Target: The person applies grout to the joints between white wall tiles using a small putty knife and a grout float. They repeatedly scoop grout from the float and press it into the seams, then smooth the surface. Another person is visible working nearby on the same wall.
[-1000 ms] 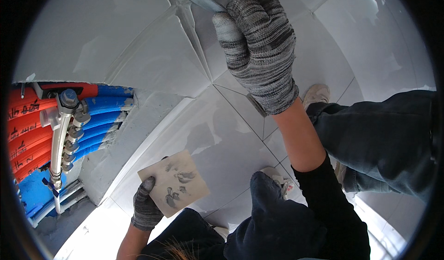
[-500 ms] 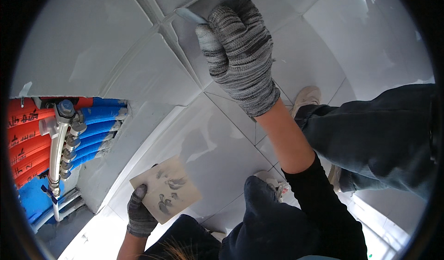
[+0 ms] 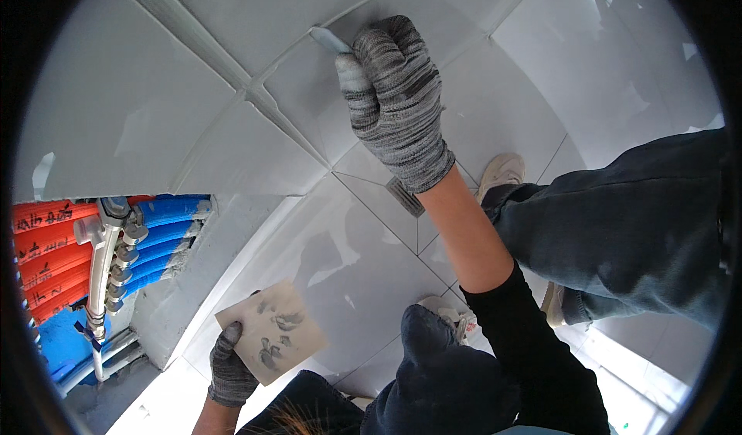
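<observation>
Scraper in right hand

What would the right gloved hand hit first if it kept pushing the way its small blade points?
The right hand aims its pale flat blade up-left along the grey grout joint between white wall tiles. Its tip seems already on that joint, so grout comes first, though depth is unclear.

Glossy white wall tiles, orange and blue pipes at left
</observation>
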Action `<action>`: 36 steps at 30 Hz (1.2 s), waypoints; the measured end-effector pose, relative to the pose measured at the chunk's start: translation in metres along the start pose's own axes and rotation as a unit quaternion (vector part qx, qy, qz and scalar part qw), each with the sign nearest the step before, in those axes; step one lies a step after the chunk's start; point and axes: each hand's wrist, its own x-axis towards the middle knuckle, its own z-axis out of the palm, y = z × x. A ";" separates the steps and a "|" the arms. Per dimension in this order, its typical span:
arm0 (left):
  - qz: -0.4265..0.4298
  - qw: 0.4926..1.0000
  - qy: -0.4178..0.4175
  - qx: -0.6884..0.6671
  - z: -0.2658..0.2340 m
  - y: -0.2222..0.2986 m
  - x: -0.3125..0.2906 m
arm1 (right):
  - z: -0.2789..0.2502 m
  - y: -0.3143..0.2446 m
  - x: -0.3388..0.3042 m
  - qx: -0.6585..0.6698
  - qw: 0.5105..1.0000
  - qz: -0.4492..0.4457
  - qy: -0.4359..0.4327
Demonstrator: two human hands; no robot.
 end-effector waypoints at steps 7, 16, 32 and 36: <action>-0.038 0.999 -0.001 0.034 0.008 0.006 0.003 | -0.004 0.013 0.006 0.002 1.000 0.016 0.015; -0.060 0.997 -0.013 0.041 0.020 0.005 0.015 | -0.007 0.018 0.008 0.025 1.000 -0.004 0.000; -0.075 0.997 0.003 -0.010 0.032 0.001 0.027 | -0.018 0.063 0.013 -0.038 0.999 0.008 0.016; -0.067 0.996 -0.034 0.038 0.033 0.000 0.031 | -0.021 0.073 0.015 -0.062 0.998 -0.012 0.024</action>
